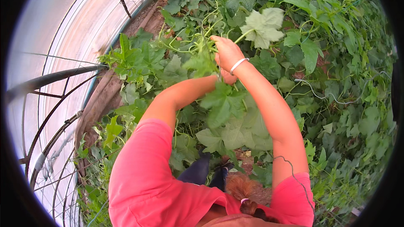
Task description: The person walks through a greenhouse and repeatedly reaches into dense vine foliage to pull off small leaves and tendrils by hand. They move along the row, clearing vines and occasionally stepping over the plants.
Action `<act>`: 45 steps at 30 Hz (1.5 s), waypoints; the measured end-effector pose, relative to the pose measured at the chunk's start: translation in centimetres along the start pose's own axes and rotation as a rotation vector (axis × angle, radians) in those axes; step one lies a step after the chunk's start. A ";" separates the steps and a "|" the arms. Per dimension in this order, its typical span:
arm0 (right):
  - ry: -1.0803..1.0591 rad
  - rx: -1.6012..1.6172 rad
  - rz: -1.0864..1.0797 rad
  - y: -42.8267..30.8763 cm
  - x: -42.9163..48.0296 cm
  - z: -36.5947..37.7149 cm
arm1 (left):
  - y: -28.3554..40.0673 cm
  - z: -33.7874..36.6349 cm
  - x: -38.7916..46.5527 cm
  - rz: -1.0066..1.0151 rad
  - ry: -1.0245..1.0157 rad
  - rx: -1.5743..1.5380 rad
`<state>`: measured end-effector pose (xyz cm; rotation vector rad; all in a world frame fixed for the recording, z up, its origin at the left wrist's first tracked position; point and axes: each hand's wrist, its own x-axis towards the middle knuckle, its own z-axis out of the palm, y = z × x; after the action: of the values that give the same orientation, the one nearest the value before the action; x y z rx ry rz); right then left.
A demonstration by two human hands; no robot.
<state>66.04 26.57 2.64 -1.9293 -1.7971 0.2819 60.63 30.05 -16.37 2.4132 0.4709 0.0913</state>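
Before me, both my arms reach into leafy green vines point(202, 49). My right hand point(229, 53), with a white bangle at the wrist, is closed around a bunch of vine stems. A broad pale leaf point(265, 27) on a stalk sticks out to its right. Just below it, my left hand point(228, 77) is partly hidden behind the right wrist and foliage; its fingers do not show clearly. A lobed green leaf point(223, 102) hangs under the hands, and curly tendrils spread out to their left.
Plastic greenhouse sheeting point(72, 31) curves along the left, with a dark metal pole point(56, 77) and thin bars. Dense vines point(341, 126) cover the right side. A loose pale string point(339, 101) lies over them. Bare soil point(255, 192) shows near my feet.
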 end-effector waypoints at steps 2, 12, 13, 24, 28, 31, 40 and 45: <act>-0.248 -0.100 0.088 0.2 0.5 1.8 | 0.2 0.8 0.1 0.031 -0.037 -0.037; -0.043 -0.111 0.555 6.5 1.8 -0.4 | -3.7 2.8 -4.9 0.092 -0.197 -0.700; 0.077 -0.104 0.579 7.4 2.7 -1.8 | -4.1 2.7 -6.0 -0.018 -0.216 -0.970; 0.246 0.656 0.455 6.3 6.0 -11.2 | -2.0 6.2 -13.8 -0.098 -0.396 -0.875; 0.151 0.711 0.435 4.3 5.7 -6.9 | 5.0 4.9 -12.5 0.039 -0.192 0.078; -0.039 0.699 0.429 3.7 4.2 -4.1 | 8.3 -1.0 -12.1 -0.214 0.447 -0.074; -0.099 0.623 0.261 -0.4 2.4 -3.0 | 2.8 -14.9 -5.6 -0.238 0.556 -0.418; -0.239 0.538 0.513 -1.1 -3.0 -2.3 | -1.3 -18.2 -5.7 -0.299 0.751 -0.479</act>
<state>65.74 23.19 4.61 -1.9614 -1.1450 1.0867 51.54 39.97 -2.73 1.7512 1.0061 0.8876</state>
